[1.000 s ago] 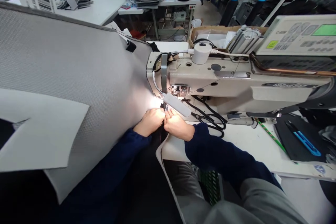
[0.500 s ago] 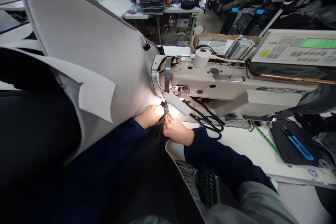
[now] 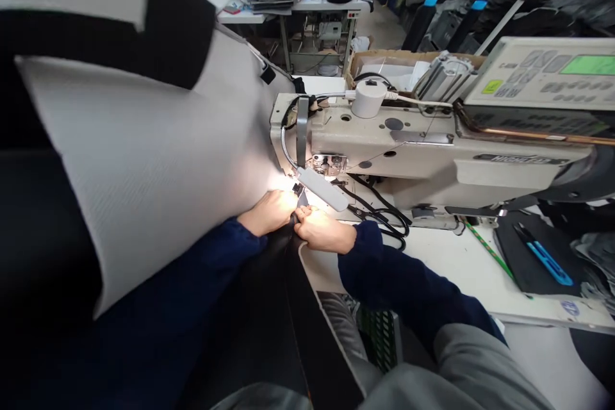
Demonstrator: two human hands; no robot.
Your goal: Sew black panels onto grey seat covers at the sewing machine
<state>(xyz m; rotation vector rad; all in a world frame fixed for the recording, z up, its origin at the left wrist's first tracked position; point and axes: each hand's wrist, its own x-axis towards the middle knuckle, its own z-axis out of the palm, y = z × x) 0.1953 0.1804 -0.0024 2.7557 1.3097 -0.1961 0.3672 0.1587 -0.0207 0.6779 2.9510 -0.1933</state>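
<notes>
Close in front of the presser foot [image 3: 298, 188] of a sewing machine [image 3: 375, 147], both my hands grip a large sheet of material, black on one face [image 3: 254, 307] and light grey on the other [image 3: 158, 160]. My left hand [image 3: 270, 212] is closed on it just left of the foot, fingers pressed down. My right hand [image 3: 323, 229] pinches the black edge right beside it, nearly touching the left. The fingertips partly hide the bit of material they hold. A white lamp [image 3: 323, 189] lights this spot. The grey side rises in a tall fold at the left.
Black-handled scissors [image 3: 379, 214] lie on the machine bed under the arm. A blue cutter [image 3: 548, 259] rests on a dark pad at the right, near a green striped stick [image 3: 490, 248]. Behind the machine stands a cardboard box [image 3: 408, 59]. A control panel [image 3: 552, 77] sits at upper right.
The sheet's upper left part has flopped over, so a black strip now shows there. My right hand has shifted slightly left and up, nearer the left hand. The view has tilted a little.
</notes>
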